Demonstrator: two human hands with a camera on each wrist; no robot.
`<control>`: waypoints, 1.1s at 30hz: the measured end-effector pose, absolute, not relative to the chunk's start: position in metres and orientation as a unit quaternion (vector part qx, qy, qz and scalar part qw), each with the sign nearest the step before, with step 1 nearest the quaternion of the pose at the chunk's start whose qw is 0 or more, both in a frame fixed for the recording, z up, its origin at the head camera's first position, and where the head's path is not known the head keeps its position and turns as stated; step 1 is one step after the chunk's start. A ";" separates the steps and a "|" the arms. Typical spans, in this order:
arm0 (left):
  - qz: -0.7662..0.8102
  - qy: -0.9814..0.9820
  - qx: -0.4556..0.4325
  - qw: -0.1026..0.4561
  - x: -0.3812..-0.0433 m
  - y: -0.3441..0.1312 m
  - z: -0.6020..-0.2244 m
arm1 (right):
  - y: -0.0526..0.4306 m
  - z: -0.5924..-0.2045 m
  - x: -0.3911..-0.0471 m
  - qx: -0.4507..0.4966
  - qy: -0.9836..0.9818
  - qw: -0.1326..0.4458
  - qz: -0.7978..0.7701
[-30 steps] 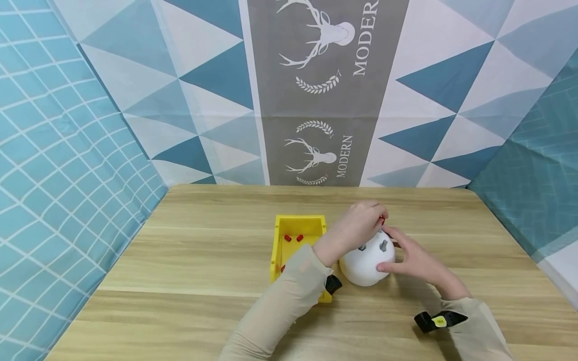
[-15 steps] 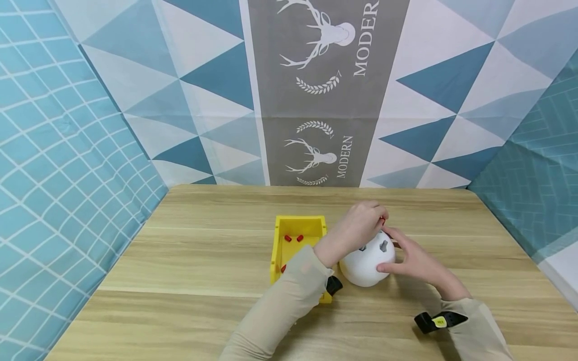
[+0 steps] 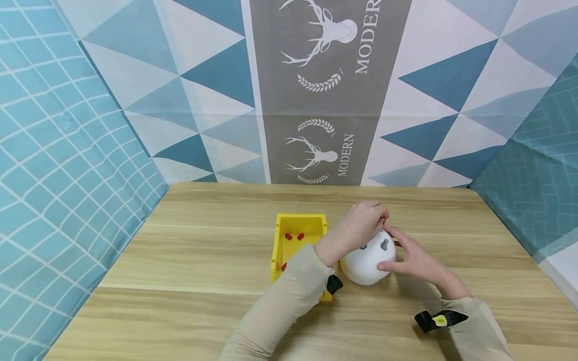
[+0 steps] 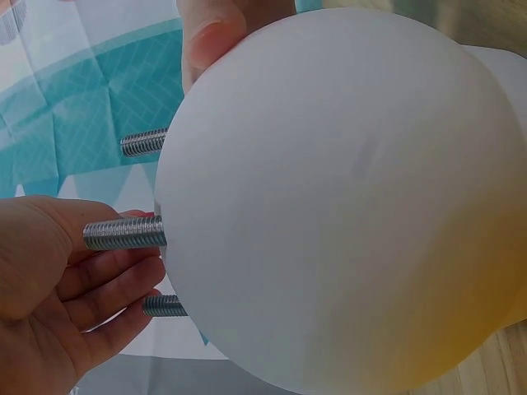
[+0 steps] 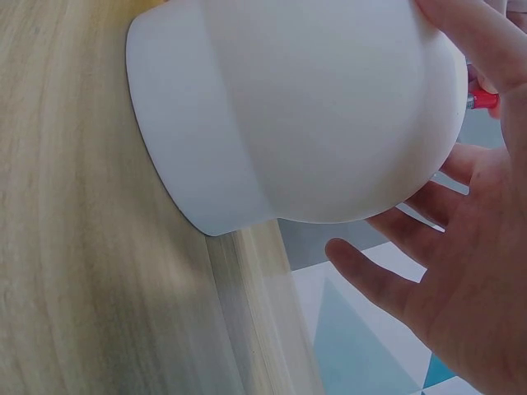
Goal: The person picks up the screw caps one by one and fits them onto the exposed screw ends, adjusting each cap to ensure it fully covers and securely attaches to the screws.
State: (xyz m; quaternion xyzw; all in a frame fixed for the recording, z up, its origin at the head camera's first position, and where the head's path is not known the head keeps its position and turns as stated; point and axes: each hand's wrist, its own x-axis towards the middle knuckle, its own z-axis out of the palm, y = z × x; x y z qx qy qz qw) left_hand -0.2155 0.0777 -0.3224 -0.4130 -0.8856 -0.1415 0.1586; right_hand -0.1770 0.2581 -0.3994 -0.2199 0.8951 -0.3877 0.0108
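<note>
A white rounded dome (image 3: 367, 263) with a flat-ended base stands on the table. Threaded metal studs (image 4: 125, 233) stick out of its top. My left hand (image 3: 354, 230) reaches over the dome and pinches a small red cap (image 5: 484, 99) at the end of one far stud. In the left wrist view the left fingers mostly cover that cap. My right hand (image 3: 417, 260) holds the dome from the right, its thumb on the near side and its fingers spread round the far side. Several studs carry no cap.
Left of the dome is a yellow bin (image 3: 274, 250), partly hidden by the left forearm. A few red caps (image 3: 300, 236) lie in it. The wooden table (image 3: 194, 260) runs back to a patterned cloth wall (image 3: 316, 100).
Both hands and the dome keep nearly the same place. The head view has shifted very slightly. Any turning of the cap is too small to tell.
</note>
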 end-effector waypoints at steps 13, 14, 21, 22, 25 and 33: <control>-0.150 -0.884 -0.414 0.156 -0.215 0.077 -0.322 | 0.259 -0.399 -0.177 -0.218 0.895 0.006 -0.389; -0.150 -0.884 -0.414 0.156 -0.215 0.077 -0.322 | 0.258 -0.398 -0.177 -0.217 0.895 0.007 -0.389; -0.150 -0.884 -0.415 0.157 -0.215 0.077 -0.324 | 0.258 -0.398 -0.177 -0.220 0.896 0.006 -0.387; -0.150 -0.884 -0.414 0.157 -0.215 0.077 -0.324 | 0.258 -0.398 -0.177 -0.220 0.896 0.006 -0.386; -0.150 -0.884 -0.413 0.158 -0.215 0.076 -0.324 | 0.258 -0.398 -0.177 -0.219 0.895 0.010 -0.388; -0.150 -0.883 -0.414 0.161 -0.216 0.077 -0.326 | 0.258 -0.399 -0.176 -0.218 0.893 0.015 -0.393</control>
